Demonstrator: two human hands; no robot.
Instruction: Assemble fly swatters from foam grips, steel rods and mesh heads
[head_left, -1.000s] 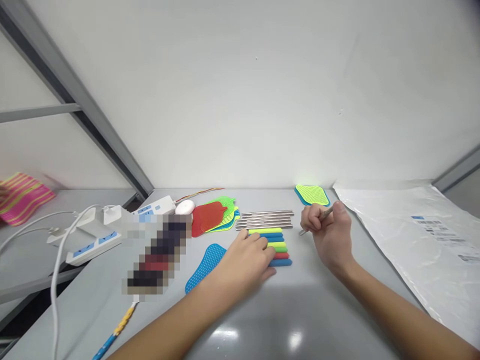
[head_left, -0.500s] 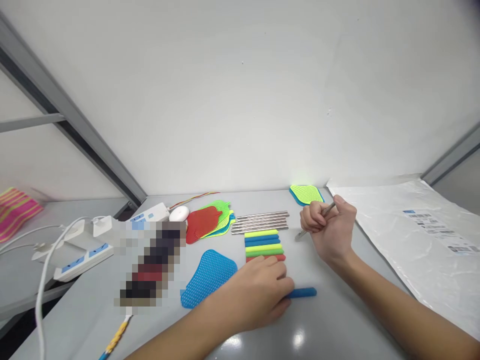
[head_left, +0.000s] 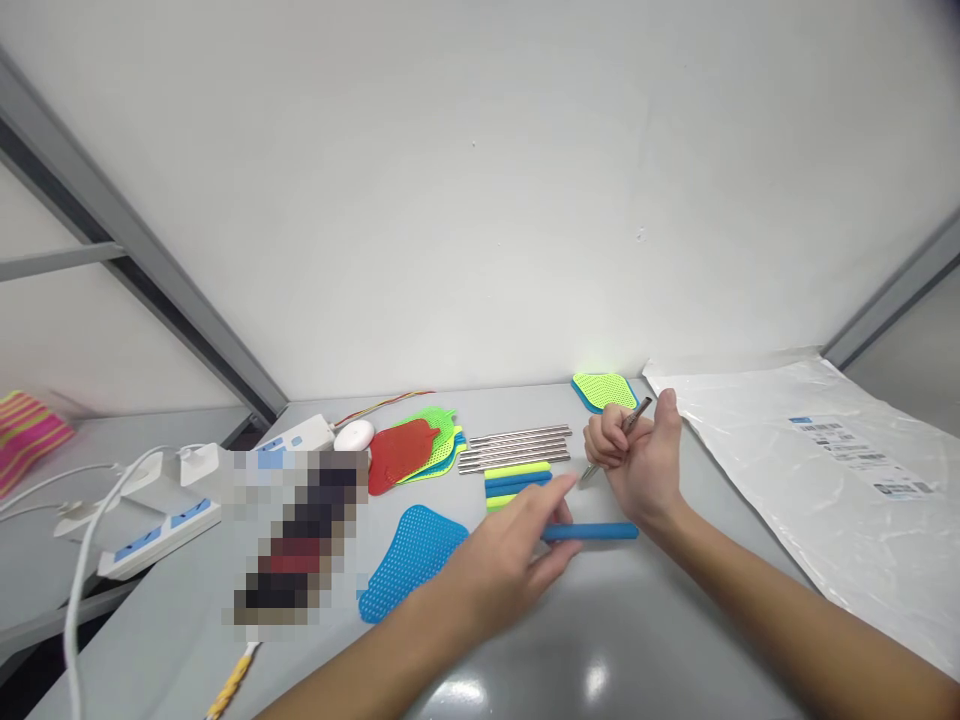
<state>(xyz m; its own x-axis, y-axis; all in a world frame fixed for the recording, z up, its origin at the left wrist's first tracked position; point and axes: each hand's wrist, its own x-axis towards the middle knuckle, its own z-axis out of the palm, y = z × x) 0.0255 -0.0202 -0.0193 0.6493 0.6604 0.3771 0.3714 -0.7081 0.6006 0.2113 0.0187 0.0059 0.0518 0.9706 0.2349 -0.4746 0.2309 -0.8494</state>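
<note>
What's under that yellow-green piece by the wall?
A blue piece peeks out beneath the yellow-green piece; the rest is covered, so anything else underneath can't be seen.

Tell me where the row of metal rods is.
In the head view, the metal rods lie near the middle, just beyond the coloured tubes and right of the red paddle.

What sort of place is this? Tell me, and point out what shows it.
Probably a workshop bench or hand-work bay, though the wider building isn't shown. The signs are neatly rowed metal rods and coloured tubes on a grey table, plus power strips at the left.
</note>
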